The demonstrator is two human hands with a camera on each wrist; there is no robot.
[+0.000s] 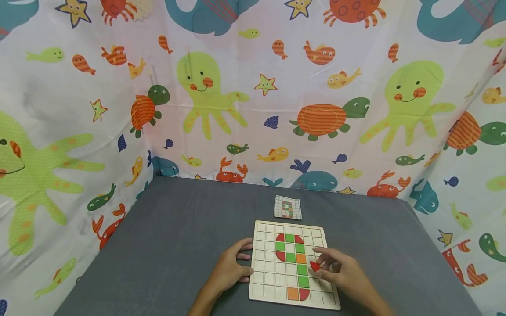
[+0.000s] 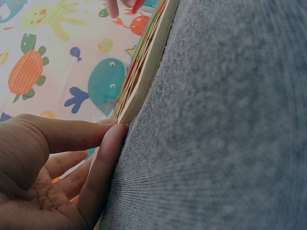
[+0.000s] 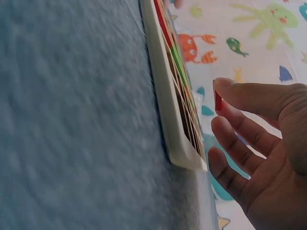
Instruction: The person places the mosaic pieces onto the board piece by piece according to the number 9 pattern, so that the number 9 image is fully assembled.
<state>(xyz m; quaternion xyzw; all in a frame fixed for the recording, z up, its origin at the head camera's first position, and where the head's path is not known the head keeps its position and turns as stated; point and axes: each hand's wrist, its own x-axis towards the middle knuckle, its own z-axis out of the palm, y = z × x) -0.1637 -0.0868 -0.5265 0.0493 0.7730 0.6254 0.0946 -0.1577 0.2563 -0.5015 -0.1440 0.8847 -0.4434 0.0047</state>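
Note:
A square wooden grid board lies on the dark cloth, with red, green and orange tiles set in some squares. At its left edge my left hand steadies it, thumb and a fingertip meeting at the rim in the left wrist view. My right hand pinches a small red tile with a curved side, held over the right half of the board. In the right wrist view that red tile shows edge-on between thumb and forefinger, the other fingers loosely bent.
Behind the board lies a small pattern card showing a coloured grid figure. Dark grey cloth covers the table. A curtain printed with sea animals hangs around the back and sides.

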